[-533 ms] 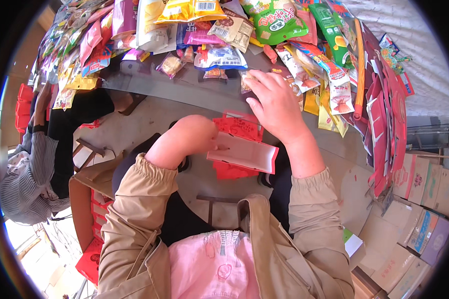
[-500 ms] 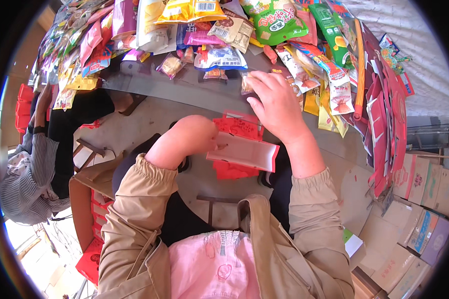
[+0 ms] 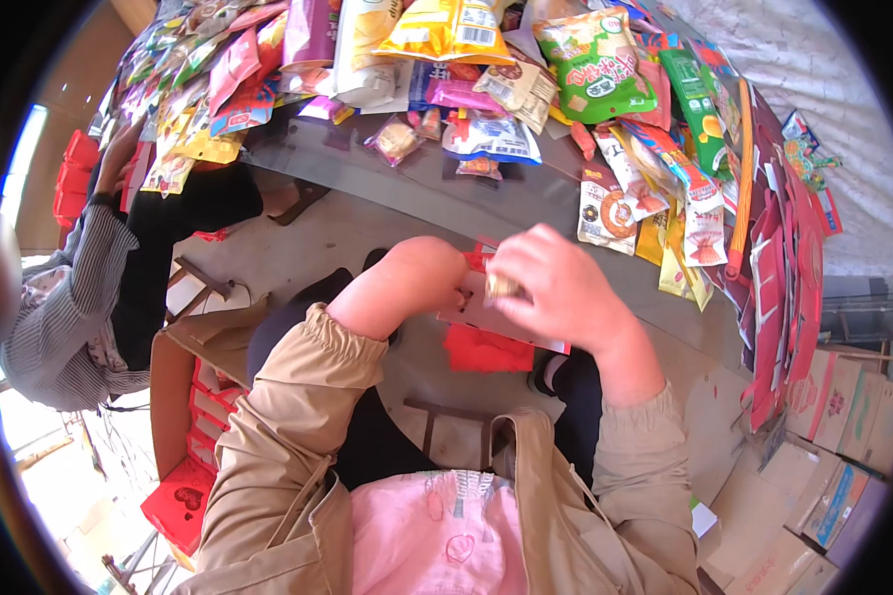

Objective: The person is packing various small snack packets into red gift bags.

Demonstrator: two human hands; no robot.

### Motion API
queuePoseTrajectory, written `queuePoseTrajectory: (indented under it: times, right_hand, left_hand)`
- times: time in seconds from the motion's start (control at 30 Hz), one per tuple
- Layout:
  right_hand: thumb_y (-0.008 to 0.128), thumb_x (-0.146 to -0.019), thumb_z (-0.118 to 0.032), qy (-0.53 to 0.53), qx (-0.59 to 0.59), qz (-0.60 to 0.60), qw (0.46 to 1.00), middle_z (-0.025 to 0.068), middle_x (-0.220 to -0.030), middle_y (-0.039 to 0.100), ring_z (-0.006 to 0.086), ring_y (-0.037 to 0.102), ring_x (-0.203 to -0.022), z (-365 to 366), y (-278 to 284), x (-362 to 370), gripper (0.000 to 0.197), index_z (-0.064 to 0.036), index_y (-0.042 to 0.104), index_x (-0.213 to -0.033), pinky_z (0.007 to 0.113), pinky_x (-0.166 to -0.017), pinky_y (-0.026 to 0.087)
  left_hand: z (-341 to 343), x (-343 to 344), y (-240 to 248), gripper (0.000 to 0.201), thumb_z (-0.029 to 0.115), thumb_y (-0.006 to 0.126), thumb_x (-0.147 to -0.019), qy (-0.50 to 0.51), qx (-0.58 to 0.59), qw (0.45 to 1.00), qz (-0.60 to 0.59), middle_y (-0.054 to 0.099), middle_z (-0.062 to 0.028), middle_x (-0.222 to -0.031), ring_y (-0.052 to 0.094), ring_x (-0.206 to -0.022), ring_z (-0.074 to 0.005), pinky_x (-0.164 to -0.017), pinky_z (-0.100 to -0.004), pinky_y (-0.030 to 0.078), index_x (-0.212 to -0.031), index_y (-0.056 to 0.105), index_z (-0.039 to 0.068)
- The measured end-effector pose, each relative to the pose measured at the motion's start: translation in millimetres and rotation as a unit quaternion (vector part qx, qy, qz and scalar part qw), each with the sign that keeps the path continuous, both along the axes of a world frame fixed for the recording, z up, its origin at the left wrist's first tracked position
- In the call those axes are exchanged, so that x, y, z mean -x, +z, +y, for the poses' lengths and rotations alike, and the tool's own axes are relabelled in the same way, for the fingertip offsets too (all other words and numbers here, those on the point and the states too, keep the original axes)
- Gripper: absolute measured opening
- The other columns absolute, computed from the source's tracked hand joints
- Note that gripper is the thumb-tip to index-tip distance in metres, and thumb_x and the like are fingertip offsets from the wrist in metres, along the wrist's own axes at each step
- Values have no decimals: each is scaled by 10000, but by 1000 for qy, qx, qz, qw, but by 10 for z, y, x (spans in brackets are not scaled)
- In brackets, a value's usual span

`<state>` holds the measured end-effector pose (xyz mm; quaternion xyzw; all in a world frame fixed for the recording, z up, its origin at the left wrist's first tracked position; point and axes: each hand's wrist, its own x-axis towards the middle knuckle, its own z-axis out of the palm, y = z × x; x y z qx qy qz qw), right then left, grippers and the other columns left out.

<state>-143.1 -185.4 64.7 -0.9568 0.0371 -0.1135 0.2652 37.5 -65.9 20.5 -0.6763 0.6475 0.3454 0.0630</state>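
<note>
My left hand [image 3: 428, 270] is closed on the left end of a red gift box [image 3: 488, 350] with an open, pale inside, held over my lap below the table edge. Its fingertips are partly hidden. Above the box, my right hand [image 3: 563, 290] pinches a small wrapped snack [image 3: 504, 287], golden-beige in colour. That hand covers much of the box's inside, so its contents cannot be seen. Beyond my hands, near the table's front edge, lie a small clear-wrapped snack [image 3: 397, 140] and a white-and-blue packet [image 3: 493, 138].
Snack packets, among them a green bag [image 3: 597, 69] and a yellow bag [image 3: 446, 28], crowd the grey table [image 3: 367, 188]. Flat red cartons [image 3: 778, 268] stack at the right. Left are another person's striped sleeve [image 3: 89, 288] and a cardboard box [image 3: 174, 397] holding red boxes.
My right hand has come back from the table edge to above the box, carrying the small snack. The box is still in my left hand. The whole view has shifted somewhat.
</note>
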Motion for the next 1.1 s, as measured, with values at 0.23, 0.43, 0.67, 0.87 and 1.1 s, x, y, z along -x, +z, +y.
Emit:
queuePoseTrajectory:
  times: [0.23,0.43,0.67,0.87,1.1]
  right_hand:
    - [802,-740,-195,75,8,102,992,73,-1031,687,296,632,-954,233,-65,110,330,-86,681,-1027,400,-810,546]
    - [768,-799,-187,15,-44,9,999,74,-1120,694,307,626,-1077,81,-35,-37,315,-62,687,-1076,418,-886,537]
    - [703,-824,-128,-47,148,-134,979,100,-1362,598,342,536,-1246,42,-59,-685,440,-88,639,-1257,507,-1078,409]
    - [703,-844,-152,-65,255,-72,962,56,-1337,625,277,531,-1292,-138,-253,-957,349,-133,677,-1192,540,-1134,348]
    - [759,-793,-161,-110,185,-52,975,65,-1248,673,261,609,-1154,-424,-65,-481,315,-76,709,-1091,486,-1053,431]
  left_hand:
    - [72,-34,-65,183,200,628,-819,4,55,998,2,707,-178,-820,682,-801,-396,-720,-508,541,-789,744,60]
    - [70,-31,-72,166,190,637,-807,4,63,998,10,711,-171,-821,684,-802,-389,-719,-503,542,-773,743,67]
    - [97,-38,-131,137,201,698,-772,1,58,998,8,722,-150,-851,694,-853,-359,-756,-483,551,-826,758,90]
    - [41,-35,-102,154,219,726,-779,-20,36,999,-1,729,-142,-874,700,-873,-349,-773,-474,560,-847,767,87]
    - [33,-28,-72,182,263,748,-787,-18,32,999,-7,728,-148,-850,701,-864,-362,-771,-475,563,-852,775,95]
